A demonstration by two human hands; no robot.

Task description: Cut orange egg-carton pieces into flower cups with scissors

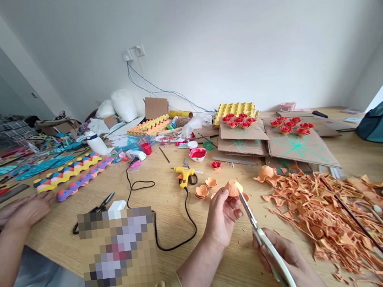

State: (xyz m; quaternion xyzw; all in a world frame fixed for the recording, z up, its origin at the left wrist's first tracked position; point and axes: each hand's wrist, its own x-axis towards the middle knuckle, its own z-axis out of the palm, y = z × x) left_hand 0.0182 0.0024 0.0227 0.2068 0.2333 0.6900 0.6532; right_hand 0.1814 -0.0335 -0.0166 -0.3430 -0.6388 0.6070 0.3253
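An orange egg-carton cup (pixel 233 187) is pinched between the fingers and thumb of my left hand (pixel 222 216). My right hand (pixel 282 255) grips a pair of white-handled scissors (pixel 254 224), whose blades meet the cup's edge. Just beyond my left hand, small orange cups (pixel 202 191) with petal-shaped rims stand on the table. Behind them is a red paper flower (pixel 216 164). To my right spreads a heap of orange carton scraps (pixel 309 204).
A yellow glue gun (pixel 184 176) trails a black cord. Red flowers (pixel 291 125) sit on stacked cardboard (pixel 299 147) at the back. A bowl of red paint (pixel 198 153) stands mid-table. Black scissors (pixel 93 212) lie leftward, near another person's hands (pixel 29 210) and painted carton strips (pixel 68 173).
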